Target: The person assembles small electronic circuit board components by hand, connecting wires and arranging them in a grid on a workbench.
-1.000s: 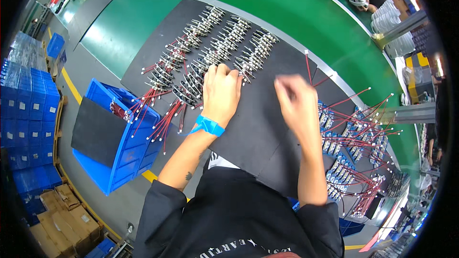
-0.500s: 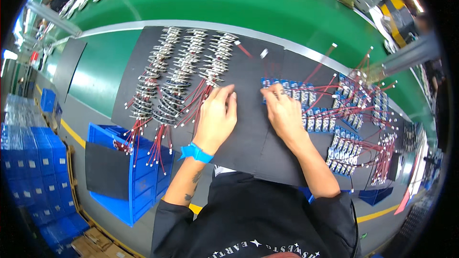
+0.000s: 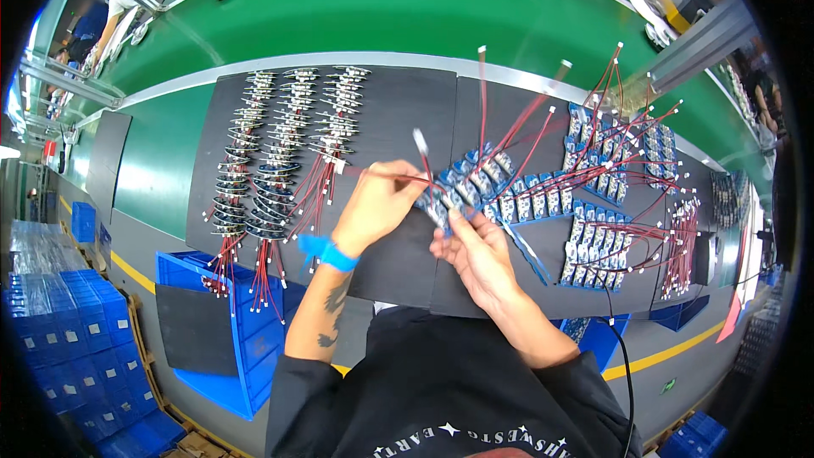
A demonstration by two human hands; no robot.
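Note:
A strip of small blue circuit boards (image 3: 475, 171), with red wire leads and white plugs, is lifted at a tilt above the black mat. My right hand (image 3: 483, 259) grips it near its left end, thumb on top and fingers beneath. At that same end my left hand (image 3: 377, 203), a blue band round its wrist, is closed with thumb and fingertips pinching the endmost board. A red lead passes across these left fingers; motion blurs the tips. Just right of the raised strip lies another strip of boards (image 3: 538, 197) with leads attached.
Three rows of separate wired boards (image 3: 275, 148) stand at the left of the black mat (image 3: 398, 110). More board strips (image 3: 598, 246) and a bundle of red leads (image 3: 681, 246) lie right. A blue crate (image 3: 254, 348) is below left. Beyond runs a green conveyor belt (image 3: 356, 21).
My right hand has taken hold of the far board strip and lifted it nearer, tilting it. My left hand has come right to meet its end. The view has shifted slightly.

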